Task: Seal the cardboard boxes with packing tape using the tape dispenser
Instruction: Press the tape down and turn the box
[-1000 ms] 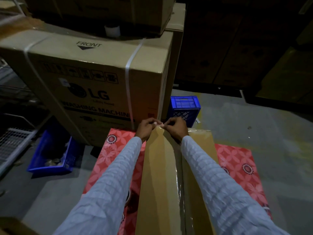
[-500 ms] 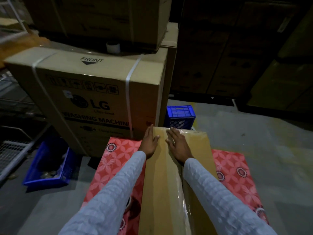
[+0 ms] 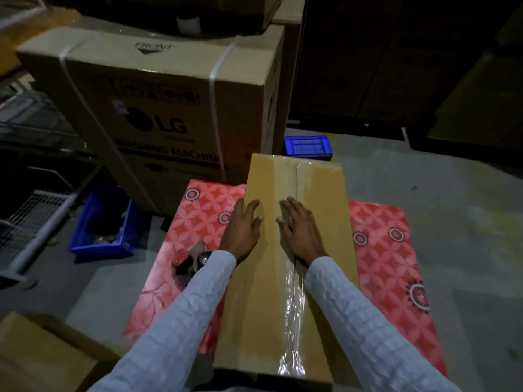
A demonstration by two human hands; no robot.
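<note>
On the long cardboard box (image 3: 294, 250), both hands, left hand (image 3: 242, 228) and right hand (image 3: 300, 229), have slid back along the packing tape (image 3: 293, 304), fingers flat and apart; this seam looks sealed.

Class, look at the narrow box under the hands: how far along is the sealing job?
Done: clear tape runs along the top seam of the box. In hand: the left hand and right hand lie flat beside the seam. Left: the box at lower left; whether it is taped cannot be told.
</note>
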